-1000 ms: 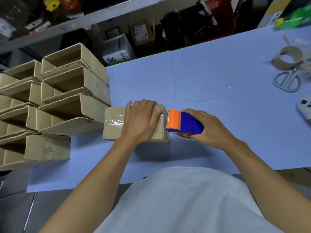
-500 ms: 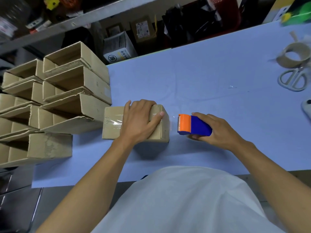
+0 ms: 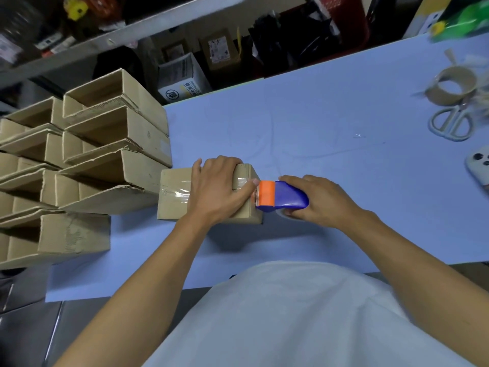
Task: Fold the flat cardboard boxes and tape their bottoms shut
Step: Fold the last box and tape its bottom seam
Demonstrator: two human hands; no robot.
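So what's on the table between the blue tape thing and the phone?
Nothing. In the head view, only bare blue table lies between the tape dispenser in the right hand and the phone.

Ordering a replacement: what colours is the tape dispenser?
Blue body, orange front, on the tape dispenser; the head view shows it.

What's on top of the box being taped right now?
Clear tape runs across the box, and the left hand presses on it. The seam beneath that hand is hidden.

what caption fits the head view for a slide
Left hand steadies a box while right hand runs the tape dispenser off its edge.
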